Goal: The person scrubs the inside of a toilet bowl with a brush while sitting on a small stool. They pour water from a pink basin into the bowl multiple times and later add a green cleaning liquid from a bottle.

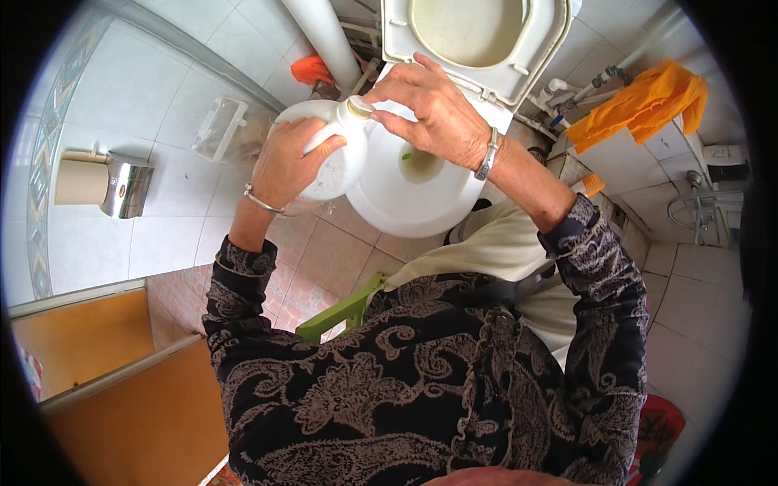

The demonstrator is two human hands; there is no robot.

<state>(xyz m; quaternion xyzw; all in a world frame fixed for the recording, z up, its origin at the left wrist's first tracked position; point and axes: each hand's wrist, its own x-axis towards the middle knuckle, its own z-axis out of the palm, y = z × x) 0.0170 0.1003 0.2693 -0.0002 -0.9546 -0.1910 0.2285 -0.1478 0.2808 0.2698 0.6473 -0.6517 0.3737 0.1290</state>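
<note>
My left hand (288, 162) is closed round the handle of a white plastic jug (331, 176), held up at the left side of the toilet. The jug's neck points up and to the right. On its mouth sits a pale round cap (359, 106), and the thumb and fingers of my right hand (438, 117) pinch it from the right. Just beyond and below both hands is the white toilet bowl (413, 220), with a small green bit inside. Its seat and lid (553, 49) stand raised at the back.
A white pipe (324, 40) rises behind the jug, beside a red-orange cloth (310, 70). A paper roll holder (126, 186) hangs on the left wall. An orange cloth (648, 105) drapes at right. Something green (344, 312) stands near my lap, and an orange-brown panel (154, 405) lies lower left.
</note>
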